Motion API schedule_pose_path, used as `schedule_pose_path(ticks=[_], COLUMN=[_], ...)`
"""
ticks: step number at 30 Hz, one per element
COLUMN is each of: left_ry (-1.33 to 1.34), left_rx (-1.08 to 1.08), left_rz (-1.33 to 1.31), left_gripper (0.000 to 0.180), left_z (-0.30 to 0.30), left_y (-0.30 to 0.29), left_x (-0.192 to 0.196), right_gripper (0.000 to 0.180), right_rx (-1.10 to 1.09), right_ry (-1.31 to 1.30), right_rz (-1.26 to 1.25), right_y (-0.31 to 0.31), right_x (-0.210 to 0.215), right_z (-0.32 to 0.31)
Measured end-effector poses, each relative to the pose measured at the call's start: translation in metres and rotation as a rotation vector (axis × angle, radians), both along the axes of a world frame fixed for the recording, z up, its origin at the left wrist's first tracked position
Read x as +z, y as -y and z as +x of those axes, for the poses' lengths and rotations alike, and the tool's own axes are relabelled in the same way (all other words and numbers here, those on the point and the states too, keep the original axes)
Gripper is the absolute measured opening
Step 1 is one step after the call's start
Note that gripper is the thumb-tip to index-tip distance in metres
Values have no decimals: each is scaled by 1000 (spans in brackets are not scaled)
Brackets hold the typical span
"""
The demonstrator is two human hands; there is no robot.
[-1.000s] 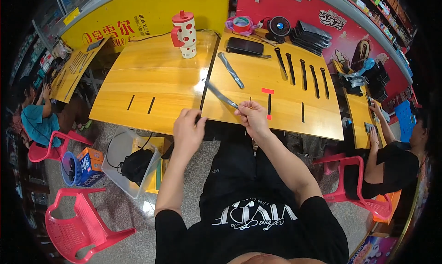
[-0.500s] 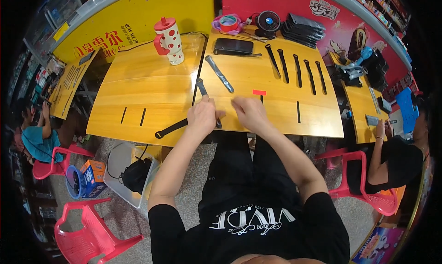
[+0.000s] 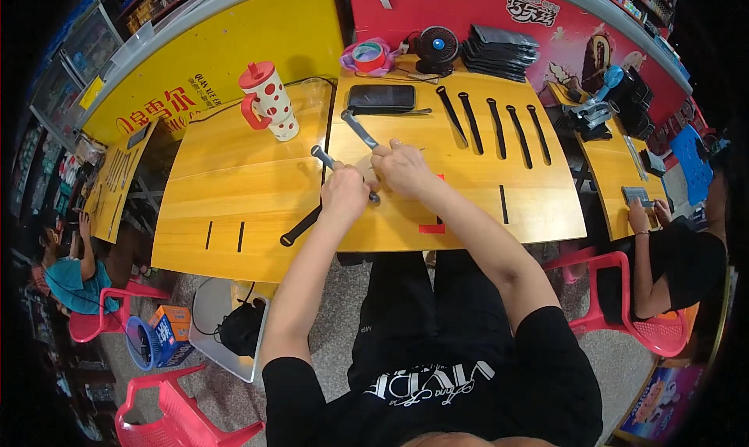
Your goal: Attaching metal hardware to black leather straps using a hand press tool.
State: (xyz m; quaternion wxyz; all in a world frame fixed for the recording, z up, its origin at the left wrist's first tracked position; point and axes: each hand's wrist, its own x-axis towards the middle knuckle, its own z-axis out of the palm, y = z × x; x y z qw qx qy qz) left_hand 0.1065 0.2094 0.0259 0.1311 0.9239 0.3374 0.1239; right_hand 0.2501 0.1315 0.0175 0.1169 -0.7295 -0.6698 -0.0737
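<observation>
My left hand (image 3: 346, 192) is closed around a dark strap (image 3: 321, 157); its far end sticks out beyond my fist and a dark end shows beside my thumb. Just right of it, my right hand (image 3: 402, 167) is closed at the near end of a narrow, shiny grey strip (image 3: 358, 128), whose far part points up and left. Its fingertips are partly hidden. A black strap with a looped end (image 3: 300, 226) lies by my left wrist. Several black straps (image 3: 495, 127) lie in a row at the far right, each with a slotted end.
A dark phone (image 3: 381, 98), red tape roll (image 3: 368, 55), small black fan (image 3: 437, 47) and black pouch stack (image 3: 499, 53) sit at the back. A lidded, red-dotted tumbler (image 3: 271, 108) stands left. Red tape (image 3: 431, 228) marks the table (image 3: 195, 189). People sit at both sides.
My right hand has moved up and left onto the grey strip, which it was apart from before. My left hand still grips its strap. The whole view has shifted slightly.
</observation>
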Motion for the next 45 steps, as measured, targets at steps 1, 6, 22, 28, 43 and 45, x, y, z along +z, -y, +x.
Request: schedule_pose_path(ticks=[1,6,22,28,43,45], left_ry=[-2,31,692,803,666,664], left_rx=[-13,-12,-369,-272,-304,-291], left_rz=[-37,-26,-2025,-1809,-1727,-1731], left_gripper=[46,45,39,21,26,24], left_z=[6,16,-86,-78,-53,-51], left_y=[1,9,168,199,214,215], left_x=[3,4,-33,-32,-7,-8], right_gripper=[11,6,23,27,19,18], right_rx=[-1,169,-140,-231,-219,-240], right_ry=[2,45,-1218,-1180,-1041,-1105], right_rz=[-1,215,209,303,518,500], right_y=[0,8,228,283,292,293], right_x=[-2,-8,0,-22,1,-1], right_z=[9,40,-68,-90,-111,-109])
